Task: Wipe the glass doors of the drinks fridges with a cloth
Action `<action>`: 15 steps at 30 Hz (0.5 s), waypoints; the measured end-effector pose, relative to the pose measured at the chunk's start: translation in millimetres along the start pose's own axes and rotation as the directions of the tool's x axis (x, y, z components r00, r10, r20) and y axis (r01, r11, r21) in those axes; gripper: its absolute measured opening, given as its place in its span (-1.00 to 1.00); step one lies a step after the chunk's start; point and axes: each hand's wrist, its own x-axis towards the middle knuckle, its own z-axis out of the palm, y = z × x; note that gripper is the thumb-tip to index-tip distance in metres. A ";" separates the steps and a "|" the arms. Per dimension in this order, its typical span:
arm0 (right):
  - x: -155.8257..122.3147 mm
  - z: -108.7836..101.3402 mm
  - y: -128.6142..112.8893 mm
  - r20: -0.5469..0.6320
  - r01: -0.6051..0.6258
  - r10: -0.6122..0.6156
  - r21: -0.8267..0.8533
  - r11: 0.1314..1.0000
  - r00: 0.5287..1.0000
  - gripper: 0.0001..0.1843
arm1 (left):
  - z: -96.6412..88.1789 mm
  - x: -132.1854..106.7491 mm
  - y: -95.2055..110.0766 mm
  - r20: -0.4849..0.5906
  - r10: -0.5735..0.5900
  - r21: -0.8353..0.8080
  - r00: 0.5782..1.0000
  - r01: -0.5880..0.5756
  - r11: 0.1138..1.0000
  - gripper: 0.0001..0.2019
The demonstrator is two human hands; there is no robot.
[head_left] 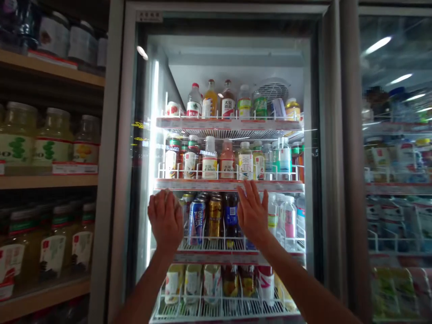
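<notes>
Fridge door (148, 112) stands straight ahead of us, mid-scene. Our left hand (165, 221) is up at the glass, fingers curled together; can't tell if they hold sth. Our right hand (252, 215) lies flat on it, fingers straight, slightly apart. Cans (205, 218) sit behind, btw. the hands.

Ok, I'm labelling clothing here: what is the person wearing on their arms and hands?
The left forearm and right forearm are bare, no sleeves in view. The left hand and right hand show no gloves, watch or rings, though the light is dim.
</notes>
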 end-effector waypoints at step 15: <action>-7.4 1.2 -2.0 -0.001 0.002 -0.001 0.023 1.000 1.000 -0.30 | 0.8 21.8 -16.1 -0.034 -0.098 0.020 0.995 0.098 0.995 -0.49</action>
